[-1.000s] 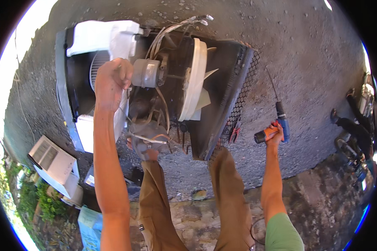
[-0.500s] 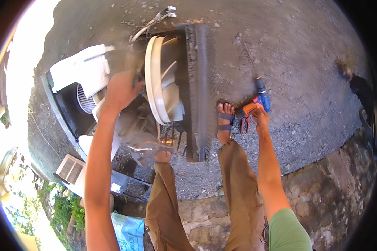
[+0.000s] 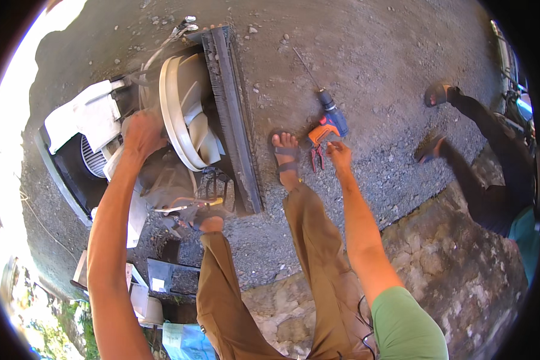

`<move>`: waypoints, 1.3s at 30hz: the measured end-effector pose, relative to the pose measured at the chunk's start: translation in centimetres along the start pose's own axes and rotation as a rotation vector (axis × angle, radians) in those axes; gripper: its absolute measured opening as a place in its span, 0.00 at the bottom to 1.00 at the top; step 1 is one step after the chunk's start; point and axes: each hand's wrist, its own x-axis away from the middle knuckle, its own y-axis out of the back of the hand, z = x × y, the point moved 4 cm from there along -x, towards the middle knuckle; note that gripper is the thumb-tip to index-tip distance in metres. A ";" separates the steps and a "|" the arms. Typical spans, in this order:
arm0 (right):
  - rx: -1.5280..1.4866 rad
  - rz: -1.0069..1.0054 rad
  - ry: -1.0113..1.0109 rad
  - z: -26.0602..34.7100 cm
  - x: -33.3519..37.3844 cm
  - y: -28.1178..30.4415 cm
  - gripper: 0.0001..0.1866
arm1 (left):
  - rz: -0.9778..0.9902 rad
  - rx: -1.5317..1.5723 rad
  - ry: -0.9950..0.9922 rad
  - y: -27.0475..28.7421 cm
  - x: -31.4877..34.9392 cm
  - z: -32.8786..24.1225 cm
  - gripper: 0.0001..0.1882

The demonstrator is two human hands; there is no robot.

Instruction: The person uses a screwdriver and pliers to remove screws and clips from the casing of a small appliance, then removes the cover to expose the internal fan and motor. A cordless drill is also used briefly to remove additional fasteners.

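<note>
An opened air conditioner stands on the gravel to the left, its cream fan (image 3: 189,114) beside the dark finned coil (image 3: 229,120). My left hand (image 3: 143,133) is on the unit's inner parts, left of the fan. Its fingers curl down, and what they grip is hidden. My right hand (image 3: 340,155) is closed in a pinch just below a blue and orange cordless drill (image 3: 331,123). The drill lies on the ground with a long bit, apart from the hand. Red-handled pliers (image 3: 317,157) lie between my right foot and that hand.
A white plastic housing (image 3: 87,117) and round grille (image 3: 93,157) lie left of my hand. Loose wires (image 3: 183,207) hang near my left foot. A person in dark trousers (image 3: 492,132) is at the right. A stone ledge (image 3: 438,252) runs below, with a blue bag (image 3: 186,342).
My right hand has come off the orange part of the drill, which now lies on the ground. The view has shifted right, and a person's legs show more fully at the right.
</note>
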 end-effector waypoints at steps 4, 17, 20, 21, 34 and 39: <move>-0.057 0.027 -0.003 -1.6 4.0 0.1 0.16 | -0.016 0.139 0.086 3.0 1.8 0.3 0.34; -0.237 0.214 0.682 27.6 31.1 -7.2 0.11 | -0.674 2.467 0.599 6.3 33.1 -6.8 0.40; -0.057 0.451 0.894 32.0 38.7 -13.0 0.11 | -0.700 2.966 0.687 6.3 38.1 -13.2 0.38; -0.008 0.562 0.866 32.1 40.8 -14.6 0.11 | -0.679 3.115 0.720 6.6 39.4 -14.8 0.37; 0.802 0.874 0.639 18.8 47.3 -29.2 0.14 | -0.968 2.839 1.268 -1.8 51.8 -14.0 0.04; 1.059 0.805 0.685 15.7 47.5 -30.6 0.17 | -1.205 2.982 1.244 -8.1 54.2 -13.2 0.06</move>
